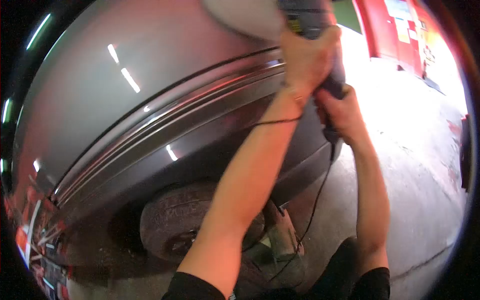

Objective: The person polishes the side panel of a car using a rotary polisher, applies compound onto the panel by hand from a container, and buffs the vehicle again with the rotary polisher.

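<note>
A dark corded power tool [338, 70], long-bodied like a polisher or grinder, is in both my hands near the corner of a grey car [115, 65]. My left hand [309, 59] wraps around its upper body, just below the head. Lower down, my right hand [341, 111] grips the rear handle. The top frame edge cuts off the tool's head, so I cannot tell whether it touches the car. A black cord [320, 192] hangs from the handle end down to the floor. My left forearm crosses in front of the car's side.
Below the bodywork is a car wheel [167, 220], with a worn block-like object [285, 235] beside it on the concrete floor [410, 200]. Red and metallic clutter [42, 240] lies at lower left. A red cabinet or door [400, 37] stands at the bright upper right.
</note>
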The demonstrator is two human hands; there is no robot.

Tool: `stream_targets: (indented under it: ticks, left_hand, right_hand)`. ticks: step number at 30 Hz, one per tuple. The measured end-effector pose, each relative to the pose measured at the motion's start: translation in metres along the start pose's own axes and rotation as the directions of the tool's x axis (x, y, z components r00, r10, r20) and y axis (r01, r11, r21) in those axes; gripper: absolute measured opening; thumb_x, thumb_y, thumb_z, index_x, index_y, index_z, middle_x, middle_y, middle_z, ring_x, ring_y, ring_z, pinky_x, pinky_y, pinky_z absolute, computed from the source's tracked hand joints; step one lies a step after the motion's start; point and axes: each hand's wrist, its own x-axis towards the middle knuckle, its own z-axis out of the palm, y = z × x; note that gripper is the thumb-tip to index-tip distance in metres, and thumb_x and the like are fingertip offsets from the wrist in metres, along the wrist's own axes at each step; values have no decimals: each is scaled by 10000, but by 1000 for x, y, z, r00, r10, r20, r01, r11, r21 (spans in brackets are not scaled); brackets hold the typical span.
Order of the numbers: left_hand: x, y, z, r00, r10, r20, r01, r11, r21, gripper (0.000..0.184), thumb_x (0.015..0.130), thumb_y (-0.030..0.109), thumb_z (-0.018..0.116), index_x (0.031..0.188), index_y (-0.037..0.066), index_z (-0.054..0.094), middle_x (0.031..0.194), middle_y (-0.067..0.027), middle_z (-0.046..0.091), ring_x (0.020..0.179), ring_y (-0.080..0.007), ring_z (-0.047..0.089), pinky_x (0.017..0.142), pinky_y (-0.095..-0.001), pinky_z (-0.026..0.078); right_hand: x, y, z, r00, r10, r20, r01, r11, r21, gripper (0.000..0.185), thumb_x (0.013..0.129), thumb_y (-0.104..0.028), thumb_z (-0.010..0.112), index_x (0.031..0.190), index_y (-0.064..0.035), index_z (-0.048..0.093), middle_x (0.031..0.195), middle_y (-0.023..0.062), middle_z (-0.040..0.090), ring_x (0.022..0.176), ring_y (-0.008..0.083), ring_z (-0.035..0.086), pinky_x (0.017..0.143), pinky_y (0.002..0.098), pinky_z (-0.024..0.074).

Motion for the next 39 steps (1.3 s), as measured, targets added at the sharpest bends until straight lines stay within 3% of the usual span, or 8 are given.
stream_targets:
  ticks: [3, 9, 15, 21, 27, 33, 35, 39]
  left_hand:
    - [12, -3, 41, 978, -194, -77, 187, 979, -82, 334, 754, 192, 876, 972, -3, 715, 939, -151, 753, 822, -222, 735, 785, -414, 609]
    - [-25, -24, 40, 931, -329, -162, 349, 930, 116, 650, 731, 204, 875, 1188, -144, 570, 1056, -283, 726, 931, -373, 748, 862, -454, 604]
    - [-87, 18, -19, 967, -233, -105, 231, 972, -32, 593, 762, 202, 889, 1258, -18, 650, 1086, -130, 765, 916, -227, 742, 864, -399, 610]
    - [-188, 86, -110, 945, -176, -276, 168, 984, -51, 446, 858, 248, 890, 1179, 3, 699, 1032, -71, 755, 852, -184, 752, 842, -367, 633]
    - [-305, 153, -217, 803, -393, -449, 305, 917, -257, 724, 927, 549, 699, 1348, -22, 555, 1184, -169, 676, 1044, -310, 715, 916, -447, 600]
    - [-322, 155, -222, 800, -439, -410, 336, 893, -300, 781, 902, 583, 683, 1364, -29, 538, 1191, -169, 670, 1044, -303, 697, 916, -436, 593]
    - [-310, 143, -204, 809, -425, -405, 296, 891, -343, 597, 868, 266, 869, 1316, -40, 620, 1080, -169, 754, 916, -292, 777, 827, -438, 663]
    - [-286, 127, -178, 815, -498, -297, 445, 866, -228, 665, 790, 268, 965, 1320, 9, 657, 1194, -119, 730, 1044, -228, 729, 912, -400, 613]
  right_hand:
    - [-3, 9, -20, 995, 102, 9, -101, 972, 213, 253, 1016, -276, 741, 916, -50, 682, 728, 23, 638, 583, 135, 595, 530, 324, 472]
    - [-38, 40, 4, 974, 213, -78, -172, 919, 356, 240, 1038, -260, 706, 946, -45, 652, 734, 42, 632, 580, 162, 596, 544, 332, 482]
    - [-95, 43, 47, 984, 180, -6, -177, 972, 154, 219, 1029, -230, 709, 965, -29, 650, 721, 50, 653, 571, 169, 582, 581, 345, 483]
    - [-180, -28, 122, 981, 162, 102, -158, 986, -48, 384, 855, -91, 857, 1190, 29, 714, 1065, 131, 801, 1033, 177, 716, 892, 391, 584]
    - [-234, -45, 208, 878, -33, 478, 114, 983, -142, 591, 771, -286, 932, 1199, 8, 648, 903, 277, 751, 886, 506, 740, 781, 540, 611]
    - [-252, -47, 215, 873, -18, 488, 135, 969, -205, 609, 756, -300, 941, 1197, -11, 635, 886, 258, 753, 872, 473, 753, 770, 539, 607]
    - [-257, -28, 209, 927, 27, 373, 16, 994, -112, 573, 758, -233, 939, 1194, -11, 640, 931, 248, 771, 897, 451, 772, 787, 507, 620]
    - [-275, 4, 198, 952, 242, 186, -262, 961, 92, 507, 787, -78, 924, 1225, 20, 687, 1054, 151, 807, 976, 208, 772, 872, 368, 595]
